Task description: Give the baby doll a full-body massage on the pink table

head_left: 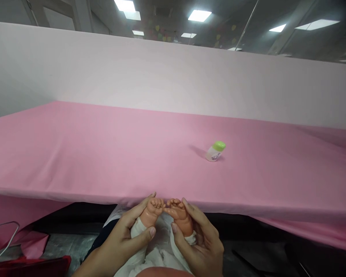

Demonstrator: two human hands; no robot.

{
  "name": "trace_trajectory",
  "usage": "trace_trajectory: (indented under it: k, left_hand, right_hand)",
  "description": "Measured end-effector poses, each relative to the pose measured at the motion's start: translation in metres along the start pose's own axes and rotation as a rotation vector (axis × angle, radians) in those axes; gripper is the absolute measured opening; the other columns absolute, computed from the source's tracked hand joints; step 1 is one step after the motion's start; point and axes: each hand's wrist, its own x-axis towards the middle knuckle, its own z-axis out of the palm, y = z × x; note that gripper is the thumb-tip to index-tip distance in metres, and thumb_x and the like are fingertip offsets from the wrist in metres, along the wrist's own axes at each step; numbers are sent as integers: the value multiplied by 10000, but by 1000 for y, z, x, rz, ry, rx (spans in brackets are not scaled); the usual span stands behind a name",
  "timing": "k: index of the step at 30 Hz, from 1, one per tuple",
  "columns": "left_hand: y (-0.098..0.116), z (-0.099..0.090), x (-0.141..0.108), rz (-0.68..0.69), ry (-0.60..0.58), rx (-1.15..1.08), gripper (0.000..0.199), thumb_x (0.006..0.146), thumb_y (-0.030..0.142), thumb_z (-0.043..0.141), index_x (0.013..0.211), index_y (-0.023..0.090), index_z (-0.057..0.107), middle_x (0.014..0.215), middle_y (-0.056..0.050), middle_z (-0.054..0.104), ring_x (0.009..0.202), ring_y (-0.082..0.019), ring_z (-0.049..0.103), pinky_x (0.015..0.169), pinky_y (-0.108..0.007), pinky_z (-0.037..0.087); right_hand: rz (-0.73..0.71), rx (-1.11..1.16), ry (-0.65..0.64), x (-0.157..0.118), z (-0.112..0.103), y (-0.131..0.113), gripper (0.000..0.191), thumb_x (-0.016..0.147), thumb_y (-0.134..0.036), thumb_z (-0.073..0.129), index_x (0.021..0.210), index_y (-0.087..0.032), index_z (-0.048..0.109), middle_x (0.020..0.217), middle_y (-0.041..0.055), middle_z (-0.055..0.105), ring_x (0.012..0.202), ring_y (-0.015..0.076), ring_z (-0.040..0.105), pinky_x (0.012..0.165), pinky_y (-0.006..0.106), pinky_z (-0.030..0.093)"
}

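A baby doll in white clothes (158, 256) lies on my lap below the table edge, with the rounded top of its head (163, 272) at the bottom of the view. My left hand (127, 236) is closed round the doll's left-side forearm (149, 217), thumb on top. On the other side my right hand (203, 240) wraps the second forearm (184, 223), fingers behind it and thumb across the front. The doll's two small hands are brought close together, their fingers nearly or just touching. White sleeves end at the doll's wrists.
A table with a pink cloth (118, 150) stretches in front of me. On it stands a small white bottle with a green cap (215, 152). A white partition (161, 73) rises behind. A red object (31, 267) and a metal wire (8, 238) are at lower left.
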Motion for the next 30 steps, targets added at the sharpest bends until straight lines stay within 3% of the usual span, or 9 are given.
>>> trace_trajectory:
  k: [13,19,30]
  left_hand:
    - [-17,-2,0,109,3,128,648,944,391,676,1544,324,440,1627,-32,383,1518,-255,344,1277,-440,266]
    - [-17,-2,2,161,12,139,611,948,367,677,1522,343,472,1611,-24,407,1505,-247,363,1257,-420,314]
    - [-19,-2,4,193,-9,103,633,951,359,670,1542,322,444,1595,-51,434,1493,-257,384,1253,-448,317]
  right_hand:
    - [-176,-60,-132,18,1,-13,598,850,14,628,1400,-217,584,1115,95,686,998,193,701,801,306,644]
    - [-169,-141,-74,17,1,-14,565,867,-7,638,1399,-190,590,1150,99,686,1035,183,693,878,286,626]
    - [-183,-177,-83,18,2,-10,527,863,-45,660,1367,-188,602,1149,81,714,1027,179,709,907,279,619]
